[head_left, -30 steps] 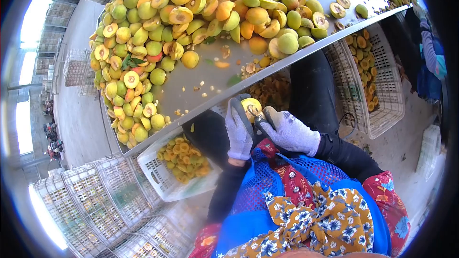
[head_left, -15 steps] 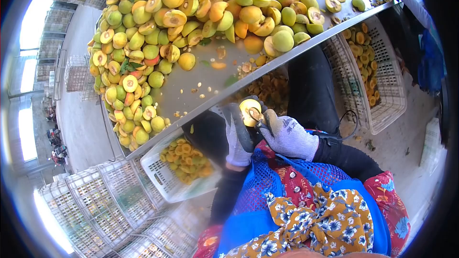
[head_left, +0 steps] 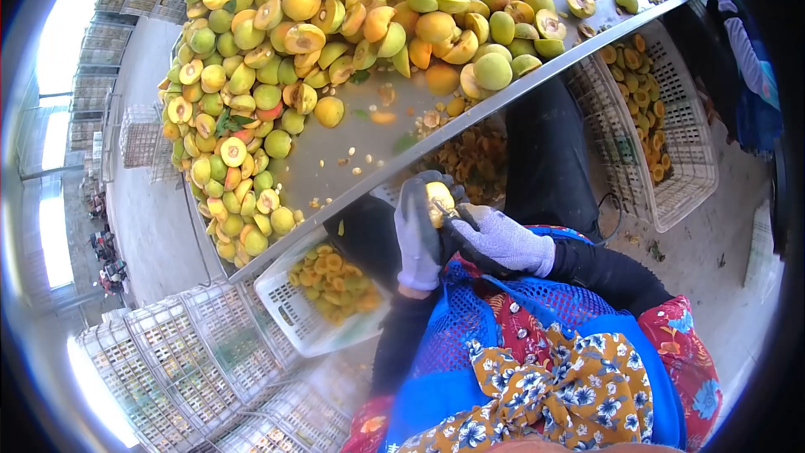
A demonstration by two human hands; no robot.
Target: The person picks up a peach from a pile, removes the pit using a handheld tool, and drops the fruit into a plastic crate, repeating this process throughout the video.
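My left hand (head_left: 417,233), in a grey glove with dark palm and fingers, is wrapped round a yellow peach half (head_left: 438,203) in front of my lap. Against the fruit's near side, my right hand (head_left: 501,240), gloved the same way, has its fingers closed. Whatever sits in those fingers is hidden by the dark glove. Ahead of both hands is the metal table (head_left: 335,155), heaped with whole and halved peaches (head_left: 302,38), green to orange. Small pale bits lie scattered on its near part.
Beneath the table's raised rim (head_left: 470,122), a white crate (head_left: 285,310) of peach halves stands at left, another crate (head_left: 679,189) at right. Stacked crates (head_left: 193,369) rise at lower left. A co-worker's sleeve (head_left: 746,54) shows at upper right. Trimmings (head_left: 470,164) lie below the table.
The peach half has turned in my left hand, so its cut face shows less. My right fingers have closed in nearer to it. The view has shifted slightly.
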